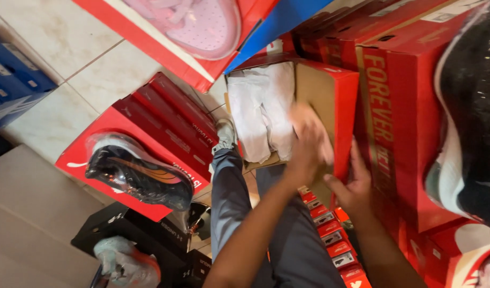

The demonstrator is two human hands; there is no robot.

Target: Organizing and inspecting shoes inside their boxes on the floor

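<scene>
An open red shoe box point(342, 106) lies in front of me with white tissue paper point(260, 109) bunched in its left part and bare brown cardboard inside on the right. My left hand point(307, 143) reaches into the box, blurred, fingers spread against the paper and the cardboard floor. My right hand point(353, 188) rests at the box's near right corner, thumb on its edge, beside a tall red box point(394, 122).
A black shoe wrapped in plastic point(138, 173) lies on a stack of red boxes point(173, 120) at left. A pink shoe point(205, 24) sits on a box above. A black and white shoe point(468, 122) is at right. Black boxes point(149, 240) and my grey-trousered legs point(239, 213) are below.
</scene>
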